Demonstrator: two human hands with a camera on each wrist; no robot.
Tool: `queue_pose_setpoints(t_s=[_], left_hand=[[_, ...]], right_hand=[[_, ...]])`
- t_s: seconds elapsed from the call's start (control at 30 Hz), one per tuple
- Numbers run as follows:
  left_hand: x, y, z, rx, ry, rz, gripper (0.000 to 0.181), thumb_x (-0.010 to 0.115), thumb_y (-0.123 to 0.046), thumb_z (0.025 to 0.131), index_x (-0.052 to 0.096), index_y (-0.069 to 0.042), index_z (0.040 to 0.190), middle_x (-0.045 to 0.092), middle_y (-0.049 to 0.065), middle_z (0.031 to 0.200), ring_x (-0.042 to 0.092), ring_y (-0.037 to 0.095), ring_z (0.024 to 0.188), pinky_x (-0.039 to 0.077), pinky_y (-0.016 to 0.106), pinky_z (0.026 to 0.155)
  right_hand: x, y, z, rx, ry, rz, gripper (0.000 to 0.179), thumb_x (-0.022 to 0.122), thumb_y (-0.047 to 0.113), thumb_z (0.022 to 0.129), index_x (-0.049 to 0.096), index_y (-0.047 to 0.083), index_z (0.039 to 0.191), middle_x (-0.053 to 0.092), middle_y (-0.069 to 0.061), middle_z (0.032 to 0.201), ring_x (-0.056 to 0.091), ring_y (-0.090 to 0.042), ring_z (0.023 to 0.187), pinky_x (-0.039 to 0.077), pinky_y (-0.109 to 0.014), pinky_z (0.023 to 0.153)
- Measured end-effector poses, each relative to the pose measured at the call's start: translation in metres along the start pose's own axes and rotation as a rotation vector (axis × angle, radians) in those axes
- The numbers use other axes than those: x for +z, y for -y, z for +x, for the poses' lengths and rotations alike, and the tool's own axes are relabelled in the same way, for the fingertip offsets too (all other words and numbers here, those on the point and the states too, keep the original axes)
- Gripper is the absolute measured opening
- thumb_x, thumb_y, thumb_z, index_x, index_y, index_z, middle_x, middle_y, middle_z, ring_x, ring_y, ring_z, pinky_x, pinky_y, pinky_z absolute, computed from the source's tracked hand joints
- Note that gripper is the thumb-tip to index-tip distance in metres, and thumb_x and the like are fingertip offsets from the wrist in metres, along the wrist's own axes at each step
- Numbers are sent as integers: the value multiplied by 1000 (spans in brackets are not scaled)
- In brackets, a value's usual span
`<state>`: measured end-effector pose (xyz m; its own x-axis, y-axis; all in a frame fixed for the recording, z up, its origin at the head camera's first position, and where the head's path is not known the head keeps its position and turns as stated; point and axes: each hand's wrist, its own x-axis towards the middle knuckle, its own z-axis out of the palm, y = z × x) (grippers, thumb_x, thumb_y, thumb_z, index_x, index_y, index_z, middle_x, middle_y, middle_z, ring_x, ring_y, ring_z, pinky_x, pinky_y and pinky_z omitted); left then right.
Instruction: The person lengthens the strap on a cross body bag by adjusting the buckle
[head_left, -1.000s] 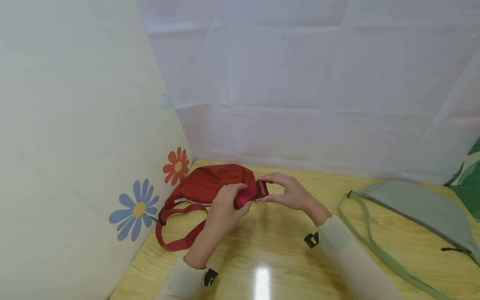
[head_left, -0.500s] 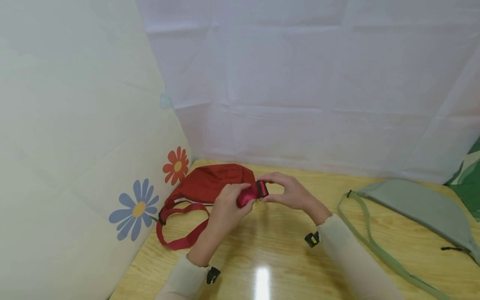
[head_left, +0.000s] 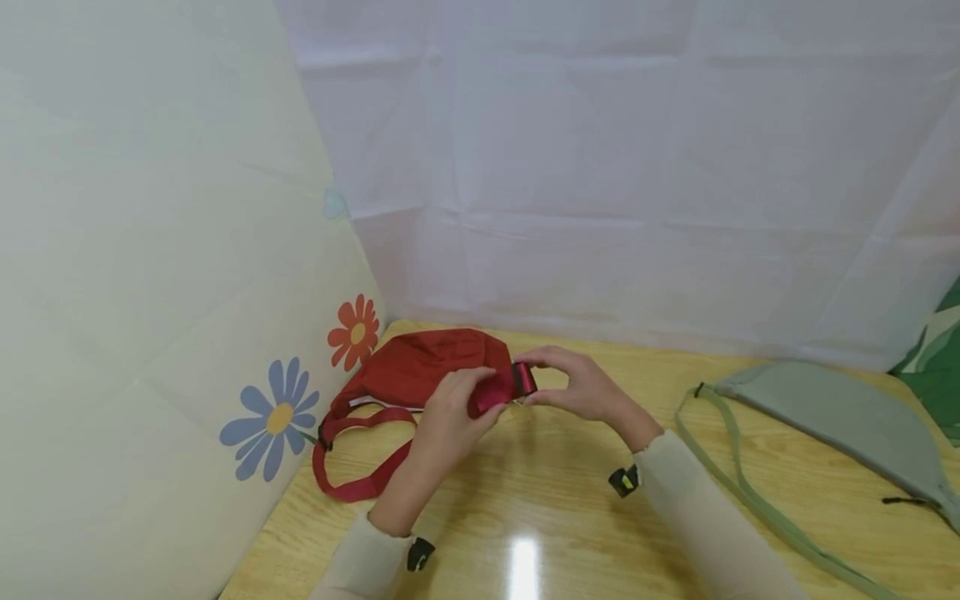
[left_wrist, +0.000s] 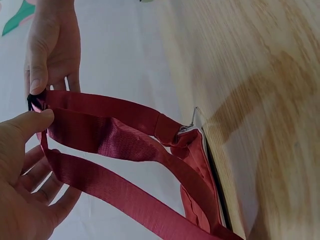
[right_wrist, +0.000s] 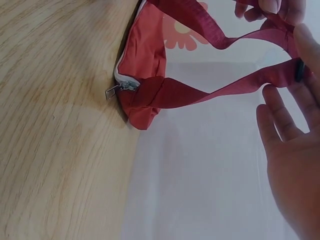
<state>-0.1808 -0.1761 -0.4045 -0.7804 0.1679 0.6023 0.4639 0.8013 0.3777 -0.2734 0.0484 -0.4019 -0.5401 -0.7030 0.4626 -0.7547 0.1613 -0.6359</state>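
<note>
A red waist bag lies on the table at the back left, its strap looping up from it toward both hands. My left hand pinches the strap between thumb and fingers, just left of a black strap slider. At the slider, my right hand holds the webbing with thumb and fingertips. Both hands are raised in front of the bag's right end. A metal zipper pull hangs at that end, beside the sewn strap. The fingers partly hide the slider in the wrist views.
On the right lies a grey-green waist bag with its pale green strap trailing toward the front. A cloth wall with flower prints borders the wooden table on the left; a pale cloth hangs behind.
My left hand shifts slightly right toward the slider, then back left, still pinching the strap. My right hand stays nearly in place. Both bags remain where they were.
</note>
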Motion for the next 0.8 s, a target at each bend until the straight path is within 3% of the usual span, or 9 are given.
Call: queue_pose_setpoints(t_s=[0.5,0.8], left_hand=[[1,-3,2,16,-48,-94,40,86,-10,81,69,-1,116,70,13,107,65,26,99,58,39,80],[1,-8,6,46,-40,-113,47,86,-13,82,67,-1,123,71,11,111,62,25,101,58,39,81]], right_hand=[[0,4,2,43,10,42,55,84,18,84,63,9,135,66,-2,130,60,-21,122,49,-45,103],[0,5,3,69,11,49,55,83,20,85,64,13,135,66,-2,132,60,-23,124,48,-50,104]])
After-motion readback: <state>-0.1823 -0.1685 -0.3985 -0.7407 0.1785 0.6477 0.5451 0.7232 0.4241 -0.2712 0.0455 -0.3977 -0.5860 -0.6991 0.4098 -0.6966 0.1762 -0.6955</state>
